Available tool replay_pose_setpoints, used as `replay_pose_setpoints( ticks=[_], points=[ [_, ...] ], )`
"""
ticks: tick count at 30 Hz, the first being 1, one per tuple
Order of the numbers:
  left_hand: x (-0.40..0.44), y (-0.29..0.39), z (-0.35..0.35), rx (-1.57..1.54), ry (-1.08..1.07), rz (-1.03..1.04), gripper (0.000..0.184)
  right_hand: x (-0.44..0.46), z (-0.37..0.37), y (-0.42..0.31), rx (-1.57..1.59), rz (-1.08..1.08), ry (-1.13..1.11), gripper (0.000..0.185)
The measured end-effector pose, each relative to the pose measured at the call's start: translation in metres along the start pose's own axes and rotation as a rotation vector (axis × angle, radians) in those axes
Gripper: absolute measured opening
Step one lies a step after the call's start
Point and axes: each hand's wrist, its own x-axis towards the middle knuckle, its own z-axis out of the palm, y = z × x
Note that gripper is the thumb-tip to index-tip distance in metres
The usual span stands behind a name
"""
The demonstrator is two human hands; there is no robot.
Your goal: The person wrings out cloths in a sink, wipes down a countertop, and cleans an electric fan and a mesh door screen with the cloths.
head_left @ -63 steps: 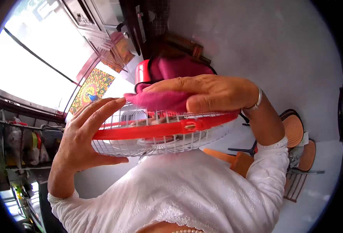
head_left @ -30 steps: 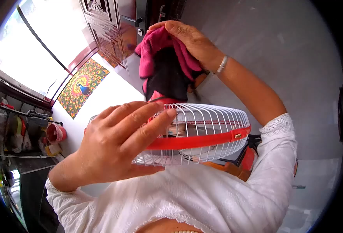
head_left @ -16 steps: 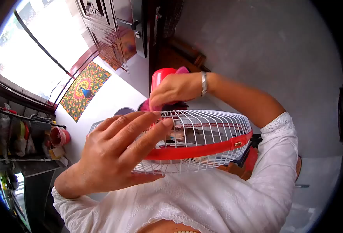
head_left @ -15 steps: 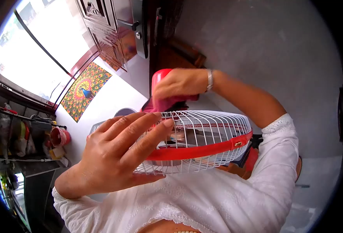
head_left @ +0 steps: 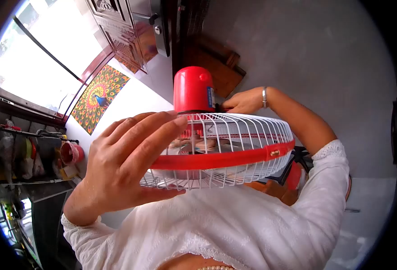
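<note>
An electric fan with a white wire cage (head_left: 248, 128) and a red band (head_left: 216, 158) around it is in front of my chest. On its far side stands the red motor housing (head_left: 191, 87), with a blue and white label. My left hand (head_left: 122, 157) grips the cage's left edge, fingers over the top and thumb beneath. Beside the base of the motor housing is my right hand (head_left: 245, 101), a silver bracelet at the wrist. Its fingers are curled and their tips are hidden behind the housing. No cloth shows at this hand now.
A peacock picture (head_left: 100, 99) is on the white wall at left, by a carved door (head_left: 131, 33). Shelves (head_left: 27, 153) with bags and a pink bucket (head_left: 71, 153) stand at far left. A wooden piece of furniture (head_left: 214, 67) is beyond the fan.
My right hand has moved off the top of the motor housing, rightward and down beside it. The pink cloth seen under it is out of sight. The cage has risen slightly with my left hand.
</note>
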Motion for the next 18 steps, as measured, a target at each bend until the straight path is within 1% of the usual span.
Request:
replay_pose_setpoints(
  ticks=[1,3,4,5,7,8,9,10,11,12,13,14,15,16,18],
  points=[
    [0.000,-0.002,-0.001,-0.006,0.004,-0.009,0.101,-0.006,-0.006,-0.013,-0.002,0.002,-0.011,0.048],
    [0.001,-0.006,-0.001,0.000,-0.029,0.039,0.099,-0.022,-0.019,-0.038,0.010,-0.020,-0.078,0.040],
    [0.003,-0.005,-0.004,-0.003,-0.031,0.023,0.096,-0.025,-0.019,-0.042,-0.019,-0.086,-0.033,0.035],
    [0.003,-0.006,-0.006,-0.011,-0.024,0.018,0.095,-0.034,-0.021,-0.055,0.032,-0.116,0.031,0.031],
    [-0.001,-0.008,-0.004,-0.012,0.020,0.050,0.097,-0.049,-0.026,-0.080,0.124,-0.078,0.077,0.025],
    [-0.005,-0.011,-0.001,-0.013,0.020,0.061,0.098,-0.049,-0.026,-0.080,0.155,-0.112,0.146,0.027],
    [-0.004,-0.014,-0.001,-0.017,0.024,0.057,0.098,-0.055,-0.031,-0.094,0.154,-0.176,0.218,0.029],
    [-0.002,-0.018,-0.001,-0.031,0.029,0.079,0.100,-0.049,-0.037,-0.093,0.186,-0.338,0.300,0.031],
    [-0.002,-0.021,-0.002,-0.045,0.033,0.098,0.102,-0.057,-0.043,-0.099,0.261,-0.342,0.425,0.035],
    [-0.004,-0.022,-0.005,-0.015,0.030,0.087,0.105,-0.066,-0.048,-0.115,0.437,-0.353,0.502,0.038],
    [-0.005,-0.027,-0.006,0.004,0.093,0.165,0.116,-0.063,-0.051,-0.124,0.564,-0.517,0.518,0.040],
    [-0.003,-0.030,-0.010,-0.094,0.151,0.219,0.120,-0.064,-0.054,-0.144,0.463,-0.546,0.534,0.043],
    [-0.001,-0.039,-0.014,-0.190,0.226,0.250,0.124,-0.062,-0.069,-0.160,0.461,-0.545,0.534,0.043],
    [0.001,-0.048,-0.017,-0.282,0.299,0.288,0.127,-0.057,-0.091,-0.173,0.375,-0.656,0.136,0.064],
    [0.002,-0.053,-0.010,-0.546,0.543,0.144,0.122,-0.048,-0.089,-0.196,0.276,-0.741,-0.263,0.087]
  ],
)
